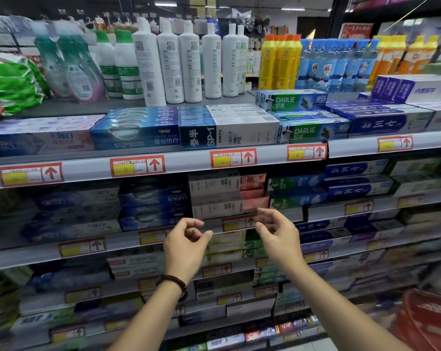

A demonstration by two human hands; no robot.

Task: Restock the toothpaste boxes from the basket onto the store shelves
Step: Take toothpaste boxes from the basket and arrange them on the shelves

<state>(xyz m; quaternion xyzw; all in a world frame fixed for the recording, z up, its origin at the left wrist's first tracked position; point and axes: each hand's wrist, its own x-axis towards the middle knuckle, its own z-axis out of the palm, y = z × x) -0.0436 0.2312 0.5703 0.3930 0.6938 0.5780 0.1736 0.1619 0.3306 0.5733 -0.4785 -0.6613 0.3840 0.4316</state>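
- Left hand (186,239) and right hand (277,234) hover empty, fingers loosely curled, before the shelved boxes (229,198).
- Basket (426,317) sits near right, its contents blurred.
- Likely between boxes; the next move means reaching right into the basket.

Bare from the near edge of the picture up to the wrists: the left forearm (148,315) and the right forearm (340,307), both uncovered. Around the left wrist, just below the left hand (186,241), a bracelet (173,283) of small round beads, dark brown to nearly black, faintly glossy, sitting close to the wrist, seemingly wound in more than one strand. Uncovered too, the right hand (281,236). Nails too blurred to tell.
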